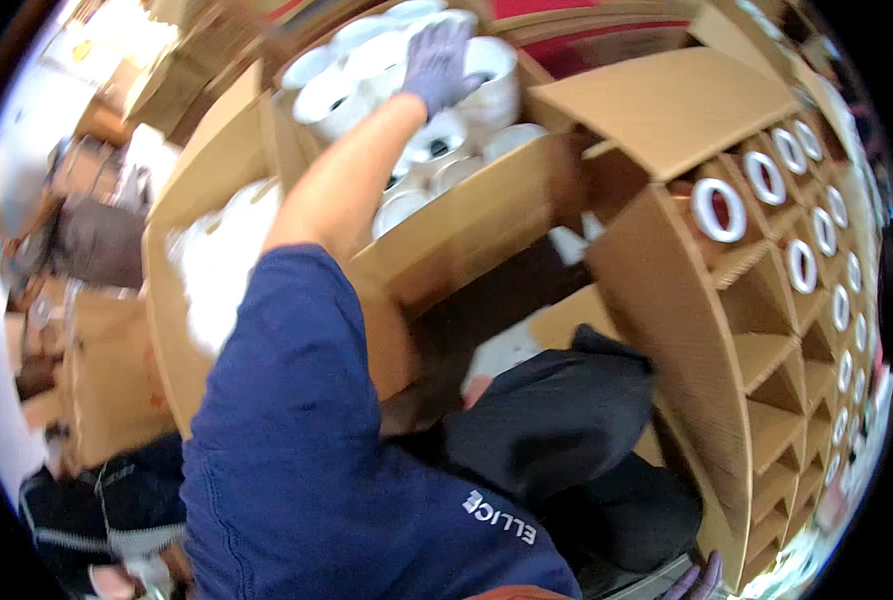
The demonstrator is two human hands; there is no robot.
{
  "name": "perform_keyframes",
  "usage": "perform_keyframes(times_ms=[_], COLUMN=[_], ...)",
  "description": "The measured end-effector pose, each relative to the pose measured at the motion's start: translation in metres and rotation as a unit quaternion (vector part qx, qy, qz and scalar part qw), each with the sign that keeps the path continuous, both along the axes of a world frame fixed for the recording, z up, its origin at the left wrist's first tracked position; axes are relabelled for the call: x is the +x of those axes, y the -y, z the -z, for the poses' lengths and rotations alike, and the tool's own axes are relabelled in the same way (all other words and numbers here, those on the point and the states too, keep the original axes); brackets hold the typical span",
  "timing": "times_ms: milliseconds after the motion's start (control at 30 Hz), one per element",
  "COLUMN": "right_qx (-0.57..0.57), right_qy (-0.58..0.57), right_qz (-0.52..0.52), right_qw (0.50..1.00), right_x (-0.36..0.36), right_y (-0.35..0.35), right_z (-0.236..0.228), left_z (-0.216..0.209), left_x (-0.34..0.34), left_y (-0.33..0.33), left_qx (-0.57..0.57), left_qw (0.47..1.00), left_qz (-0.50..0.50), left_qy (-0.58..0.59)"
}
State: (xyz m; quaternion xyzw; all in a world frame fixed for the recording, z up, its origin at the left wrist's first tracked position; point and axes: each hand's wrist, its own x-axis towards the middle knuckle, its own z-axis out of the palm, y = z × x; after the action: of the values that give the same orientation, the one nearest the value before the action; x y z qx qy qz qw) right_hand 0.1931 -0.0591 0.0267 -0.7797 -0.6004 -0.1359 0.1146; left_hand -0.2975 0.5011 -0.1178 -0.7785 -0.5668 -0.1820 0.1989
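Observation:
My left hand [437, 65], in a pale purple glove, reaches into an open cardboard box [467, 225] of round white hollow containers [437, 140]. Its fingers stretch out over the rims, and the thumb stands apart beside a taller white container [492, 85]. Whether it touches one is not clear. At the lower right edge my right hand [695, 580], in a purple glove, shows only a few spread fingers. They are beside the lower side of a divided cardboard box [682, 330]; the palm is cut off.
White ring-shaped ends [719, 210] fill several compartments of the divided box; others show bare cardboard. A raised flap [667, 100] spans the gap between the boxes. White plastic wrapping [232, 260] bulges at the left. Further left are blurred cartons [117, 360] and a person in dark clothing [102, 240].

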Motion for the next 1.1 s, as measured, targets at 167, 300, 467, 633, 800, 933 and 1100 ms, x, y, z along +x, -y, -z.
perform_keyframes(times_ms=[167,300,467,633,800,933,1100], right_qx=[0.069,0.149,0.042,0.049,0.061,0.076,0.077], right_qy=[-0.122,-0.144,-0.155,-0.102,-0.144,-0.170,-0.244], right_qz=[0.025,-0.098,-0.149,-0.142,-0.093,-0.063,-0.022], right_qw=[0.990,0.973,0.976,0.983,0.983,0.980,0.966], right_x=[-0.023,-0.022,-0.028,-0.032,-0.041,-0.047,-0.040], right_y=[-0.010,-0.018,-0.027,0.000,0.034,0.054,0.061], right_z=[0.014,0.038,-0.004,-0.023,-0.017,-0.019,-0.014], left_z=[-0.112,-0.090,-0.033,0.013,0.089,0.110,-0.030], left_x=[-0.158,-0.255,-0.250,-0.223,-0.132,-0.131,-0.163], left_y=[0.160,0.332,0.431,0.442,0.433,0.419,0.429], left_qx=[-0.042,-0.313,-0.542,-0.591,-0.564,-0.550,-0.442], left_qw=[0.996,0.910,0.789,0.782,0.822,0.834,0.894], left_qz=[-0.056,-0.270,-0.282,-0.177,-0.057,-0.030,-0.043], left_qy=[0.059,0.020,0.069,0.092,0.054,-0.021,0.066])
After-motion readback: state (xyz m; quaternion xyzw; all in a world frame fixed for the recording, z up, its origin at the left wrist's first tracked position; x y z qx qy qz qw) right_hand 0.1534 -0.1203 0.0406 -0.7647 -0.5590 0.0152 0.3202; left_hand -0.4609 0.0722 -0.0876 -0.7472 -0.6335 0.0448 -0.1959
